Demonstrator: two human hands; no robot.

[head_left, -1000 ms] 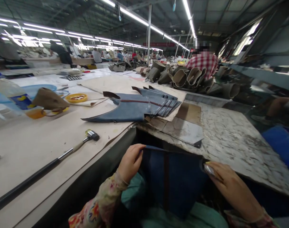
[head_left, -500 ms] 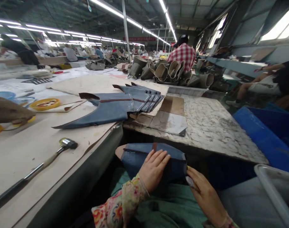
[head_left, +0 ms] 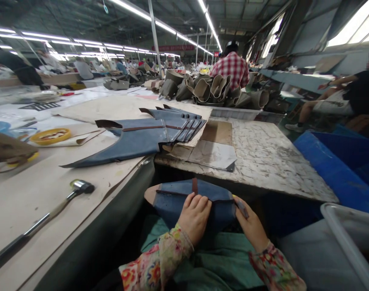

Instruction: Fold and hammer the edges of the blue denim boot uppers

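Note:
A blue leather boot piece (head_left: 175,198) with a dark red strip lies folded on my lap, just under the table edge. My left hand (head_left: 195,216) presses on its upper middle, fingers curled over the fold. My right hand (head_left: 247,222) grips the piece's right end, thumb on top. On the table ahead lies a fanned stack of matching blue leather pieces (head_left: 148,135).
A hammer (head_left: 60,202) lies on the table at the left. A yellow tape roll (head_left: 50,135) sits farther left. Grey boards (head_left: 213,153) cover a worn table. Blue bins (head_left: 338,165) stand at right. A person in a red checked shirt (head_left: 231,66) works beyond rolled tan leather (head_left: 217,91).
The blue piece went from held open and upright to folded flat on my lap. My left hand moved onto its top, and my right hand closed in on its right end.

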